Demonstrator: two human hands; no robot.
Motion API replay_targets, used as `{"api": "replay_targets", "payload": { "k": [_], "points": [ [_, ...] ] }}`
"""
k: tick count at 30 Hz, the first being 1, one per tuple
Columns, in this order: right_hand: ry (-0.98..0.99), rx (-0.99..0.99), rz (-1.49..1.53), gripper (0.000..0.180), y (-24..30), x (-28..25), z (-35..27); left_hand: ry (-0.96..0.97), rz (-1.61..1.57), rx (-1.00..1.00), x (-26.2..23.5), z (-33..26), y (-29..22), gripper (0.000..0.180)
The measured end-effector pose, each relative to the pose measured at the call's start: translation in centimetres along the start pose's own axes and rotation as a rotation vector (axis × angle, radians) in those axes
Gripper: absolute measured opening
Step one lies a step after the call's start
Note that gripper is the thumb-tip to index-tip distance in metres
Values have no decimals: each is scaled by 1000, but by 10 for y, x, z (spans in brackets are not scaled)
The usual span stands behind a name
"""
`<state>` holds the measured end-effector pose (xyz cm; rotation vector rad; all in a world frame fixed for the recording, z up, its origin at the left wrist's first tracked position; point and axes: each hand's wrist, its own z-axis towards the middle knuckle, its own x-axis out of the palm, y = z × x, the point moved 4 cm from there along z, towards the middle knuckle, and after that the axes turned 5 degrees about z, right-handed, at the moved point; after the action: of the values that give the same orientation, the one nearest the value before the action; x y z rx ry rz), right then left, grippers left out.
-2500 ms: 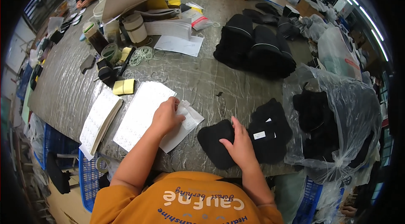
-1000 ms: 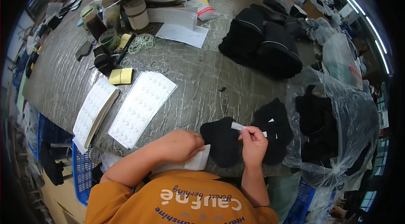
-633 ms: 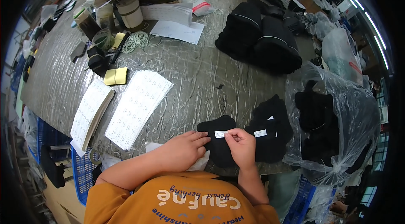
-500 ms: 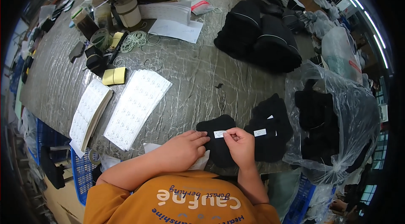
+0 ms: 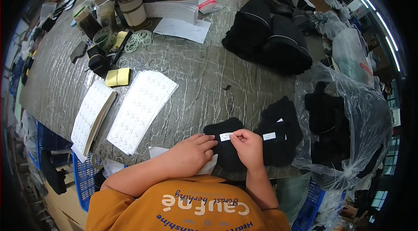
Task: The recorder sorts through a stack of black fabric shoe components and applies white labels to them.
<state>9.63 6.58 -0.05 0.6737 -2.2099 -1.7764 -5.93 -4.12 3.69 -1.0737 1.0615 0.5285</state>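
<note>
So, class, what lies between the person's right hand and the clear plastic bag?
In the head view, black fabric lies between the right hand and the bag, with a white label on it.

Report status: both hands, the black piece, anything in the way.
Right hand pinching white label at its right end, over black piece. Left hand touching that piece's left edge. No obstruction seen; second labelled black piece close right.
</note>
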Motion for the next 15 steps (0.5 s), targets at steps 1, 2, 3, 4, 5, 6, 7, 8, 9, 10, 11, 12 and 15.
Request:
{"api": "replay_targets", "payload": {
  "k": [1, 2, 3, 4, 5, 6, 7, 8, 9, 10, 11, 12, 15],
  "points": [
    [3, 1, -11, 6, 0, 0, 0, 5, 1, 0, 0, 0, 0, 21],
    [2, 1, -11, 6, -1, 0, 0, 5, 1, 2, 0, 1, 0, 21],
    [3, 6, 4, 6, -2, 0, 0, 2, 7, 0, 0, 1, 0, 21],
    [4, 11, 20, 6, -3, -1, 0, 0, 12, -1, 0, 2, -1, 21],
    [2, 11, 20, 6, -3, -1, 0, 0, 12, 0, -1, 3, -1, 21],
    [2, 1, 7, 6, -2, 0, 0, 3, 16, 4, -2, 4, -1, 21],
    [1, -10, -7, 6, -1, 0, 0, 6, 20, 9, -2, 6, -2, 21],
    [1, -10, -6, 6, 0, 1, 0, 7, 21, 8, -1, 7, -2, 21],
    [-5, -5, -29, 7, 1, 1, 0, 17, 57, 2, 3, 8, -1, 21],
    [-11, 1, -52, 8, 1, 1, 0, 27, 93, -4, 5, 8, 0, 21],
    [-12, 1, -51, 8, 0, 1, 0, 27, 93, -4, 5, 8, -1, 21],
    [-34, -17, -55, 10, 0, 1, -1, 43, 104, -9, 6, 8, -1, 21],
    [-92, -52, -18, 19, -9, 3, -2, 68, 114, -16, 6, 9, -2, 22]
  ]
}}
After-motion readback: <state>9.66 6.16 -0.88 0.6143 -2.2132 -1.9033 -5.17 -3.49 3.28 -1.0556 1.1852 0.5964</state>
